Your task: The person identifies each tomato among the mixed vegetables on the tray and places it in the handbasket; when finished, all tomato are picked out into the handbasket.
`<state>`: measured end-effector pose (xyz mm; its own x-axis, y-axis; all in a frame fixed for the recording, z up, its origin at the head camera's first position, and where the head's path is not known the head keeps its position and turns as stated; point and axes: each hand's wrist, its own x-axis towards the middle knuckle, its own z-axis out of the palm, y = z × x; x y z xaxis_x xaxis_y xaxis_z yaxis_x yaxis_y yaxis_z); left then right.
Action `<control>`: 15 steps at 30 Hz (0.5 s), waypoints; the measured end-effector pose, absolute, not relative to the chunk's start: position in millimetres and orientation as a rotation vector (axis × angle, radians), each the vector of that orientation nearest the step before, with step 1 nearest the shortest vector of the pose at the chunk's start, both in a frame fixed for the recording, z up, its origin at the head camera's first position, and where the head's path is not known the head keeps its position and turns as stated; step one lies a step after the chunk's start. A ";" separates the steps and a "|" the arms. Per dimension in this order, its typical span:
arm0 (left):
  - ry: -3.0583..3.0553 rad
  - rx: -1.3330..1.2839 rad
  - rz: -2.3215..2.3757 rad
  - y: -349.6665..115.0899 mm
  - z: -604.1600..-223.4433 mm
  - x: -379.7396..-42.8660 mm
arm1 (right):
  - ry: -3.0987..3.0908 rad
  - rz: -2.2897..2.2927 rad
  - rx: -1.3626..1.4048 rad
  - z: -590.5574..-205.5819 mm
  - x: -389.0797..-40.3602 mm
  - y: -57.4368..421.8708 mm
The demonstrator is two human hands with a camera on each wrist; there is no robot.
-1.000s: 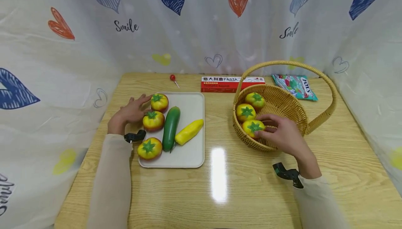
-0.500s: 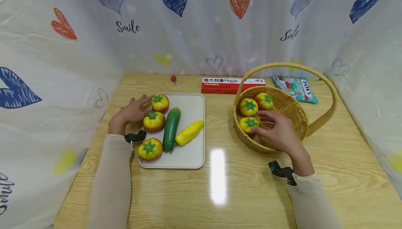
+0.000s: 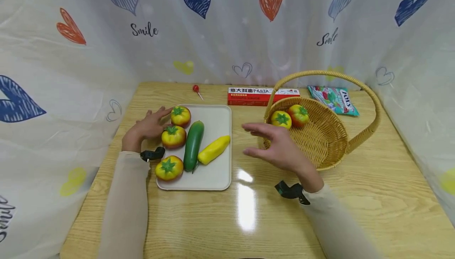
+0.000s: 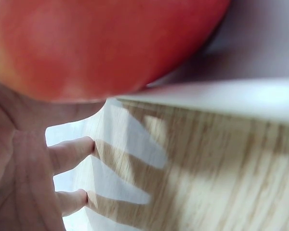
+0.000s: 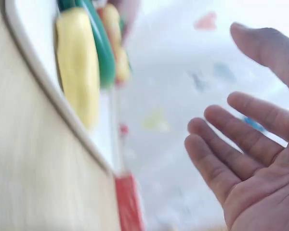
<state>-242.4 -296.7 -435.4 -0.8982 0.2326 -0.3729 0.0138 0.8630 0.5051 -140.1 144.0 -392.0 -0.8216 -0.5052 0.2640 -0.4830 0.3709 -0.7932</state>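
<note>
My left hand [image 3: 151,126] lies at the left edge of a cream tray [image 3: 217,180], fingers spread beside the tomatoes there. The tray bears a back tomato [image 3: 180,115], a middle tomato [image 3: 174,136] and a front tomato [image 3: 170,168]. Beside them lie a green cucumber [image 3: 194,144] and a long yellow pepper [image 3: 214,149]. In the left wrist view a tomato's red underside [image 4: 101,43] looms above the fingers. My right hand [image 3: 279,144] hovers over the near left rim of a wicker basket [image 3: 316,142], fingers extended, holding nothing. Two tomatoes [image 3: 298,115] show inside; the hand hides the basket's front left part.
A red pasta box [image 3: 249,97] lies at the back, with a teal candy bag [image 3: 334,100] behind the basket. A lollipop [image 3: 196,90] is behind the tray. The basket's tall handle [image 3: 323,72] arches above it. A printed curtain [image 3: 220,42] surrounds the table.
My right hand has let go of the basket's front tomato and moved left out toward the tray. Earlier, the basket's tomatoes shifted, the back one turning rightward. The left hand has stayed in place.
</note>
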 end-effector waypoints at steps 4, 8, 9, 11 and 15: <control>2.607 0.182 0.703 -297.5 -437.1 -242.2 | 2.427 -1.472 -1.101 -403.5 -145.1 102.7; 2.607 0.182 0.702 -297.0 -436.5 -241.5 | 2.295 -1.451 -1.197 -415.4 -148.0 63.1; 2.607 0.183 0.701 -296.7 -436.2 -241.4 | 2.272 -1.443 -1.220 -417.8 -148.4 53.7; 2.609 0.187 0.701 -296.5 -435.4 -241.0 | 2.241 -1.421 -1.259 -421.9 -149.1 36.2; 2.606 0.197 0.707 -296.4 -434.5 -240.6 | 2.253 -1.331 -1.360 -429.7 -151.5 6.4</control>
